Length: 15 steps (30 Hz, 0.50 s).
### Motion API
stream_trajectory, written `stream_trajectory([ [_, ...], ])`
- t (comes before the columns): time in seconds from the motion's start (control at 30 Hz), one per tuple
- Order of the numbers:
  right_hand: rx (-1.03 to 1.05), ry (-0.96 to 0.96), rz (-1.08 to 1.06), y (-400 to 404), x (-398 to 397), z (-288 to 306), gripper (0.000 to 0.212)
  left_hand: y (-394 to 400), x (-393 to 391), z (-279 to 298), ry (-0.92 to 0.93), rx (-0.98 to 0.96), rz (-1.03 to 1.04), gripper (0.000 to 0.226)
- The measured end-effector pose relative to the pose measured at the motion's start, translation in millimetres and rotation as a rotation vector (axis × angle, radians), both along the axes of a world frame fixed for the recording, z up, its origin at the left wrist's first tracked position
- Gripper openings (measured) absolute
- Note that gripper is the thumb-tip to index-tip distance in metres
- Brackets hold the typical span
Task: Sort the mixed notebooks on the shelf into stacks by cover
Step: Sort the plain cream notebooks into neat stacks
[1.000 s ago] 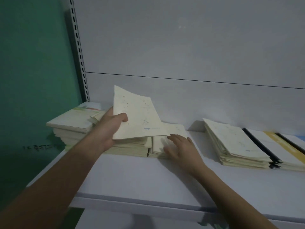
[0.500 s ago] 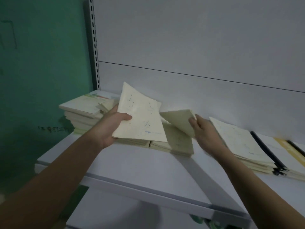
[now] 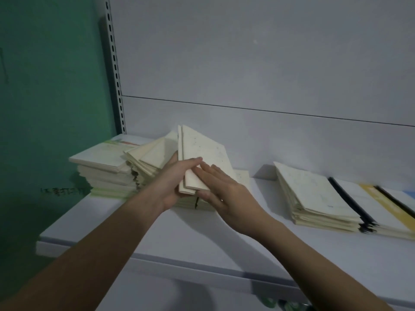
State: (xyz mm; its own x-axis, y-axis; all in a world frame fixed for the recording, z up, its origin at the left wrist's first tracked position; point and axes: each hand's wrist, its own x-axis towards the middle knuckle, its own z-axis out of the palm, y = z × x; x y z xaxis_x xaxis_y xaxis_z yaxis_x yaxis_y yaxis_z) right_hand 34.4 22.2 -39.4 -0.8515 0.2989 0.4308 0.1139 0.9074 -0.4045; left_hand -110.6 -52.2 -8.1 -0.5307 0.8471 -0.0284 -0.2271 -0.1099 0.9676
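Left hand (image 3: 173,180) grips two cream speckled notebooks (image 3: 202,158) upright; right hand (image 3: 226,194) lies flat-fingered against them.

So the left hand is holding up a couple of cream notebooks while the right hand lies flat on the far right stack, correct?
Not quite. The head view shows the right hand at the cream notebooks themselves, its fingers laid on their front cover, well apart from the far right stack. The rest holds: the left hand has those notebooks in its grip, raised above the middle pile.
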Motion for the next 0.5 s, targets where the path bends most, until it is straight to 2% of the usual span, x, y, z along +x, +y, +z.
stream_trajectory([
  [0.07, -0.15, 0.019, 0.006, 4.8, 6.1, 2.7, 0.052, -2.9, -6.7, -3.3, -0.012, 0.016, 0.021, 0.034],
  [0.1, -0.224, 0.098, -0.045, 7.4, 8.4, 3.5, 0.048, -4.9, -10.1, -3.3, -0.03, 0.031, 0.035, 0.034],
  [0.17, -0.307, 0.309, -0.236, 18.2, 8.4, -1.0, 0.038, -9.2, -16.8, 0.0, -0.062, 0.061, 0.059, 0.034],
  [0.23, -0.345, 0.356, -0.395, 32.8, 7.0, -9.6, 0.033, -12.1, -25.0, 3.9, -0.058, 0.089, 0.083, 0.037],
  [0.33, -0.26, 0.042, -0.439, 51.2, 7.4, -26.6, 0.036, -17.7, -35.3, 9.5, -0.041, 0.113, 0.121, 0.038],
  [0.5, 0.018, -0.407, -0.392, 47.9, -5.0, -51.9, 0.081, -24.4, -43.7, 12.4, -0.027, 0.115, 0.087, 0.036],
])
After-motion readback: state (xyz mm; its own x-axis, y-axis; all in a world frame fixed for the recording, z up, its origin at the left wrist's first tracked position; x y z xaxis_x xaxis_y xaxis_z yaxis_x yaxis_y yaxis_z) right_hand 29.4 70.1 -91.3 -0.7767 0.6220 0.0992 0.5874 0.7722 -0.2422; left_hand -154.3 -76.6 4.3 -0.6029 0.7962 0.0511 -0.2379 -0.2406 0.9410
